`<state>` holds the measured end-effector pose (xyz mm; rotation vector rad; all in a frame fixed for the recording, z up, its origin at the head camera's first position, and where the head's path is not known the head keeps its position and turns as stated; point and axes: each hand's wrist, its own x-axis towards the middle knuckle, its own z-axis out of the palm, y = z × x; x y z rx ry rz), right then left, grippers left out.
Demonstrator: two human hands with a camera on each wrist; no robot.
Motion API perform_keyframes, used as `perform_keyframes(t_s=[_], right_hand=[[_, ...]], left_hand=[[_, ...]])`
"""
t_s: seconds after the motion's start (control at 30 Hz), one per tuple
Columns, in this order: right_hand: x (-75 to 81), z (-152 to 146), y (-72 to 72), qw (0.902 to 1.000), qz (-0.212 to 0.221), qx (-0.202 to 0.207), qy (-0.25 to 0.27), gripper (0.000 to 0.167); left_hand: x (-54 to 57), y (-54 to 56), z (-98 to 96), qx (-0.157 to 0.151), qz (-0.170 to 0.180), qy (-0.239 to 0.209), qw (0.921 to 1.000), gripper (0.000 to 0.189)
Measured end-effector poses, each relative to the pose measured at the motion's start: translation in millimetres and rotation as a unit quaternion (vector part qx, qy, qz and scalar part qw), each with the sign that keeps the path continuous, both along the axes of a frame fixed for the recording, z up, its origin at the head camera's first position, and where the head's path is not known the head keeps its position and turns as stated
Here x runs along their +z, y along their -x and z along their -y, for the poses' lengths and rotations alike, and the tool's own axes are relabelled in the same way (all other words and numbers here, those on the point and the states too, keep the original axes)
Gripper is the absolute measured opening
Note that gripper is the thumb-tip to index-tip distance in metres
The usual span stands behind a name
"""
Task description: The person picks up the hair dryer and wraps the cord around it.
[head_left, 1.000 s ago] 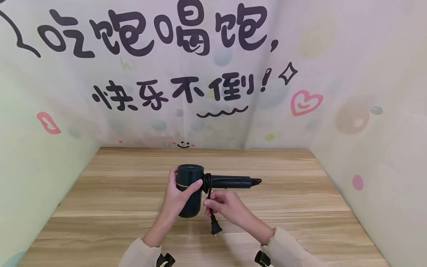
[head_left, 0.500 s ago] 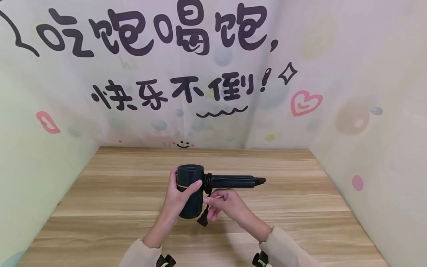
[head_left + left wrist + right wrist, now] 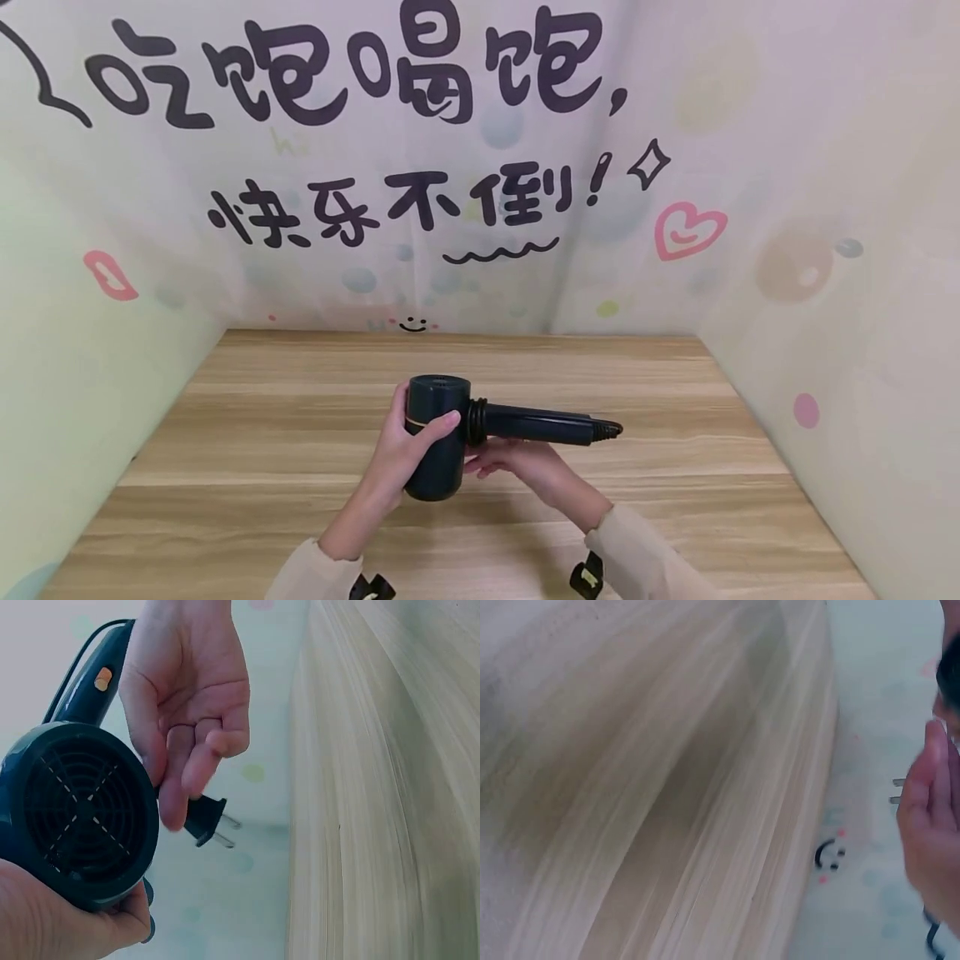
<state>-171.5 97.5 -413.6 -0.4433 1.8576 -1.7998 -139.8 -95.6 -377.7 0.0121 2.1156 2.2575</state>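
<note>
A dark navy hair dryer (image 3: 438, 396) is raised over the table, its handle (image 3: 540, 423) pointing right. My left hand (image 3: 393, 454) grips the barrel from the left, thumb across its front. Black cord (image 3: 477, 421) is coiled round the handle where it meets the barrel. Under the handle, my right hand (image 3: 528, 468) has its fingers bent beside the barrel, pinching the cord's end. In the left wrist view, the two-pin plug (image 3: 205, 821) sticks out past those fingers, and the dryer's round grille (image 3: 88, 817) faces the camera. The head view hides the plug.
The wood-grain table (image 3: 262, 467) spreads out below both hands. Behind it hangs a pale printed cloth (image 3: 480, 283) with black lettering, and pale panels (image 3: 847, 350) close in the sides.
The dryer has shifted slightly right and toward me, its handle tip dipping. My right hand has slid under the handle, and the plug, which hung below it earlier, has gone behind in the head view.
</note>
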Motion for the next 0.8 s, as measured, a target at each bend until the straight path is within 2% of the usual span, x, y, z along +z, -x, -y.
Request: perform_keyframes(t_s=[0.07,0.1,0.2,0.27,0.3,0.37,0.4,0.5,0.6,0.67,0.8], right_hand=[[1.0,-7.6,5.2,0.9965,0.017,0.054,0.061,0.028],[2.1,-11.2,7.7,0.9918,0.022,0.085,0.093,0.029],[6.4,-19.1,13.1,0.971,0.025,0.167,0.169,0.032],[9.5,-22.6,14.3,0.957,0.023,0.199,0.21,0.03],[11.6,-23.5,13.9,0.9539,0.021,0.202,0.221,0.029],[16.3,-24.3,11.7,0.9577,0.027,0.181,0.222,0.026],[19.0,-24.7,10.1,0.963,0.029,0.16,0.215,0.025],[28.4,-25.3,5.2,0.9839,0.04,0.078,0.156,0.02],[35.0,-28.3,4.7,0.9916,0.045,0.043,0.113,0.018],[36.3,-32.0,7.8,0.9926,0.047,0.055,0.098,0.021],[33.9,-44.4,18.5,0.9895,0.012,0.12,0.08,0.027]], left_hand=[[-0.5,-0.2,0.7,-0.007,0.002,-0.005,1.0,0.056],[-0.9,-0.3,1.1,-0.011,0.005,-0.009,0.9999,0.056],[-2.8,-0.3,1.6,-0.027,0.014,-0.026,0.9992,0.053],[-4.5,-0.5,1.9,-0.04,0.022,-0.036,0.9983,0.053],[-5.4,-0.5,2.1,-0.047,0.026,-0.036,0.9979,0.053],[-6.8,-0.4,2.5,-0.058,0.034,-0.029,0.9973,0.055],[-7.5,-0.3,2.6,-0.063,0.038,-0.021,0.9971,0.056],[-9.0,0.1,3.2,-0.078,0.053,-0.001,0.9956,0.061],[-10.0,-0.2,3.5,-0.087,0.064,0.013,0.994,0.066],[-10.4,-0.8,3.8,-0.09,0.07,0.02,0.9933,0.07],[-11.4,-0.9,3.8,-0.089,0.072,0.037,0.9927,0.074]])
